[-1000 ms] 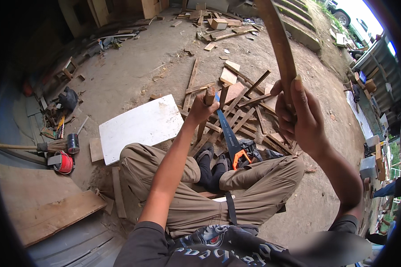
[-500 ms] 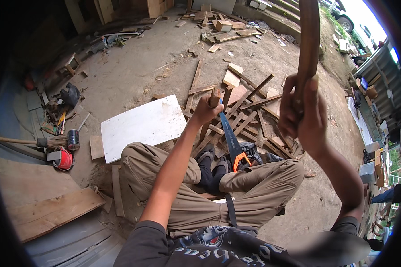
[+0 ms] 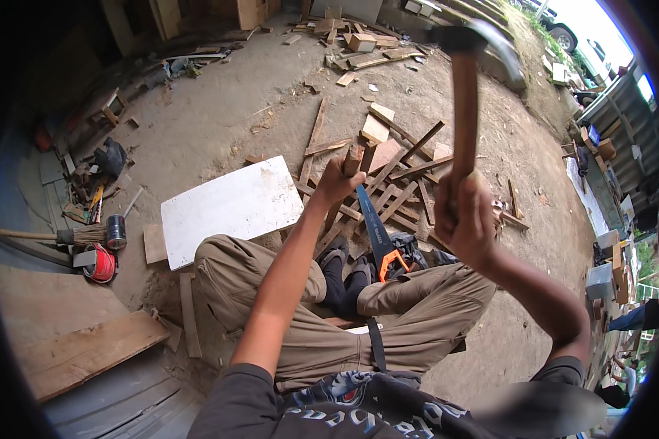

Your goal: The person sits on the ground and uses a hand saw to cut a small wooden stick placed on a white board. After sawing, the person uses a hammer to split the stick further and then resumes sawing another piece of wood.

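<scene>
My right hand [image 3: 467, 219] is wrapped around the wooden handle of a hammer [image 3: 464, 110], held upright. Its dark head is up near the top of the view, slightly blurred. In front of my knees, my left hand [image 3: 337, 183] grips a piece of wood [image 3: 353, 158] that stands roughly on end; its top pokes out above my fist. Right beside that hand lies a handsaw [image 3: 374, 228] with a dark blue blade and an orange handle, the handle toward my feet. Beyond my hands spreads a heap of wooden strips [image 3: 399, 194].
A white board [image 3: 231, 212] lies left of my legs. Farther left are a broom [image 3: 88, 234], a can [image 3: 116, 232] and a red reel [image 3: 101, 263]. More scrap wood [image 3: 373, 47] lies at the back, near concrete steps. A plank [image 3: 88, 351] rests at lower left.
My right hand has come down and left with the hammer, whose head now shows in view. My left hand keeps its grip on the piece of wood, almost unmoved.
</scene>
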The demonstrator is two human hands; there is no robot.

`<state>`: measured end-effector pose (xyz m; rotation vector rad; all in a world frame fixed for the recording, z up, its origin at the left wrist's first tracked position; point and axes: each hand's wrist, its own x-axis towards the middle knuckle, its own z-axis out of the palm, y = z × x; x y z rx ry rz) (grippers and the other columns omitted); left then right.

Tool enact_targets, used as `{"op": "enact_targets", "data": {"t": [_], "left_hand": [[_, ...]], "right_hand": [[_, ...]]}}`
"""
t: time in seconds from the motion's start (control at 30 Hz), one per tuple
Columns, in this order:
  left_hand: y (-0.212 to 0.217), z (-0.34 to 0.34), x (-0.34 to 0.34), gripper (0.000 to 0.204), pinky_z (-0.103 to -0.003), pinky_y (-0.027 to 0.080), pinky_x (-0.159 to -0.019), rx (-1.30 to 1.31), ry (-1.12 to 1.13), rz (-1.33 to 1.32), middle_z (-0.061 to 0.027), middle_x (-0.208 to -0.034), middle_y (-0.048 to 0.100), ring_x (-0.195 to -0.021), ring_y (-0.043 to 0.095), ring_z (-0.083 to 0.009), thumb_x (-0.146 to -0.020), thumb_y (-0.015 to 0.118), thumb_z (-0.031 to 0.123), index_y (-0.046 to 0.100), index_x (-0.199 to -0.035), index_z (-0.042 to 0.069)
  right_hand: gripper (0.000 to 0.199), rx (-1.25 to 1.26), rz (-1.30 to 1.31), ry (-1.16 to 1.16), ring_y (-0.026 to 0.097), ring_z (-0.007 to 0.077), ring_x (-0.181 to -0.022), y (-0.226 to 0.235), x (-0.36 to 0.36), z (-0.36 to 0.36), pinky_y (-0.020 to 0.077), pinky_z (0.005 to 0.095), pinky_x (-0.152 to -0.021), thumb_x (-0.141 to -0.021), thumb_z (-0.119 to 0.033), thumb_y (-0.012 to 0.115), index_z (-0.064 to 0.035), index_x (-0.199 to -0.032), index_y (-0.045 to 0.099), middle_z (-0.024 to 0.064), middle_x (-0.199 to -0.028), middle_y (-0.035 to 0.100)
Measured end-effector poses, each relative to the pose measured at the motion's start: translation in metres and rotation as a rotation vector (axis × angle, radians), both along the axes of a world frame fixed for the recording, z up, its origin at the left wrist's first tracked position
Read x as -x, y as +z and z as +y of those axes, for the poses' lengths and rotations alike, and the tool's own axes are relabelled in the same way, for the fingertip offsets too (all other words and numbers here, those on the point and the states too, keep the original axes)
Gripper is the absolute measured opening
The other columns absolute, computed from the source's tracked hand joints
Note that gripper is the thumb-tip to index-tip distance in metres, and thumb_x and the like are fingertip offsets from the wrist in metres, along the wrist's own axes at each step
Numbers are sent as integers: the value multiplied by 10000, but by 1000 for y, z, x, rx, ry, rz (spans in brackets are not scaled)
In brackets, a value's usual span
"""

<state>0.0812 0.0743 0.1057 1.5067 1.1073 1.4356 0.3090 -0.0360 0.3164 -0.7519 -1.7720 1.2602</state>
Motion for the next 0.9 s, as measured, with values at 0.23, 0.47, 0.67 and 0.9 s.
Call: {"op": "enact_targets", "data": {"t": [0.23, 0.47, 0.67, 0.9], "left_hand": [[9, -11, 11, 250, -302, 360, -483, -51, 16, -1, 38, -557, 471, -527, 436, -63, -749, 659, 72, 470, -586, 67], [17, -13, 2, 206, -290, 365, -506, -31, 33, -78, 44, -583, 468, -554, 435, -60, -746, 642, 34, 477, -629, 75], [12, -13, 12, 220, -287, 361, -501, -31, 27, -51, 43, -578, 467, -547, 429, -59, -744, 647, 39, 465, -623, 72], [10, -8, 6, 249, -287, 357, -483, -41, 21, -67, 43, -555, 460, -522, 422, -56, -748, 654, 47, 454, -605, 83]], "right_hand": [[483, 441, -284, -60, 344, 37, -434, 18, -5, -7, 279, 220, -352, -1038, -506, 357, -88, -827, 473, -57, -603, 391], [536, 97, 43, -36, 367, 45, -444, -19, 2, 0, 302, 227, -382, -1039, -518, 337, -74, -768, 466, -48, -589, 382], [523, 540, -280, 17, 347, 52, -448, -20, -4, -13, 305, 239, -390, -1048, -496, 335, -84, -754, 466, -47, -591, 388], [518, 193, 40, -59, 359, 38, -446, -25, 3, -7, 301, 217, -390, -1049, -493, 318, -75, -783, 469, -48, -577, 391]]}}
